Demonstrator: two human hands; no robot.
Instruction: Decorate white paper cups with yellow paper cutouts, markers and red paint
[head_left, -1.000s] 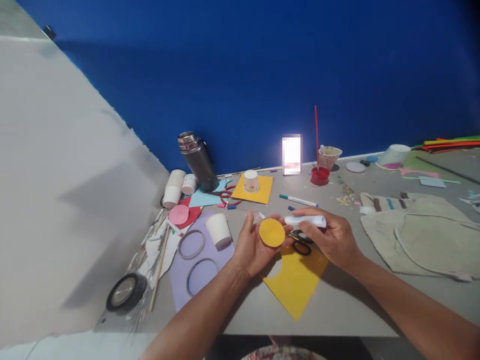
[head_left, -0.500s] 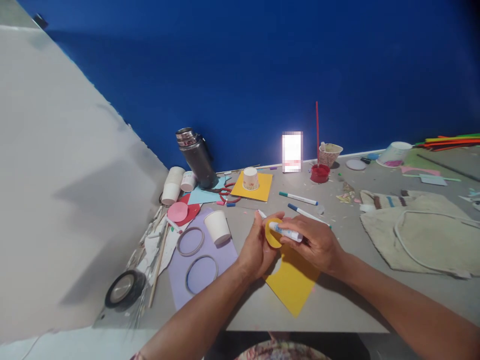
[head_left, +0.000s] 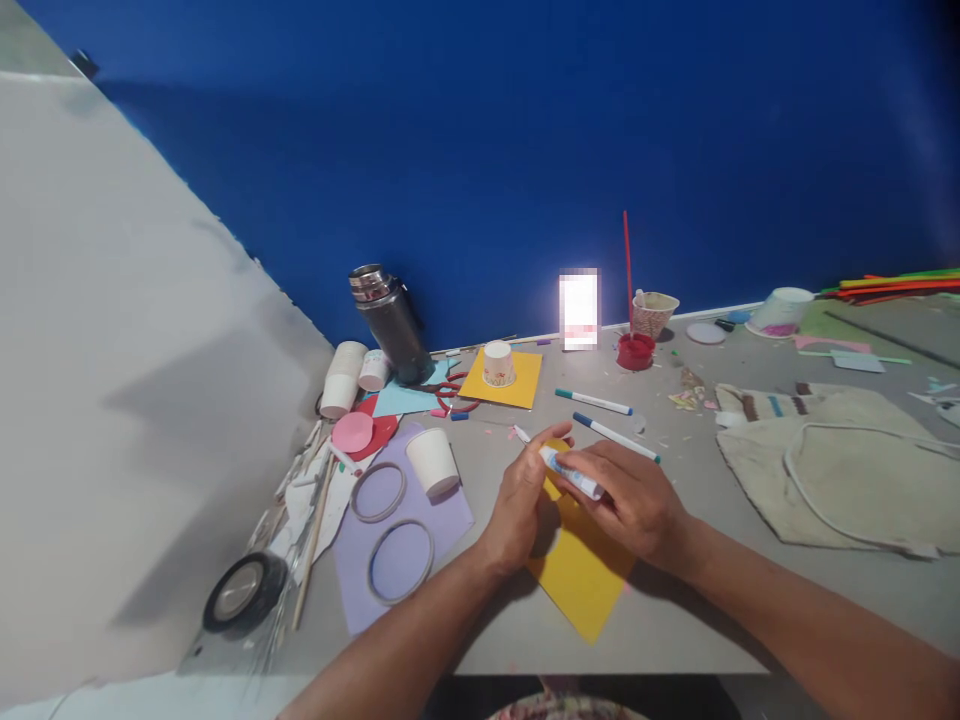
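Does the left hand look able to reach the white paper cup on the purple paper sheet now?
Probably yes: nothing stands between the left hand and the white paper cup, though the hand seems occupied with the yellow paper disc.

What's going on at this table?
Someone is handling paper with bare hands. The right hand holds a white tube over a yellow disc, which is held in the left hand and partly hidden. A yellow sheet lies beneath the hands; a white cup sits on a purple sheet.
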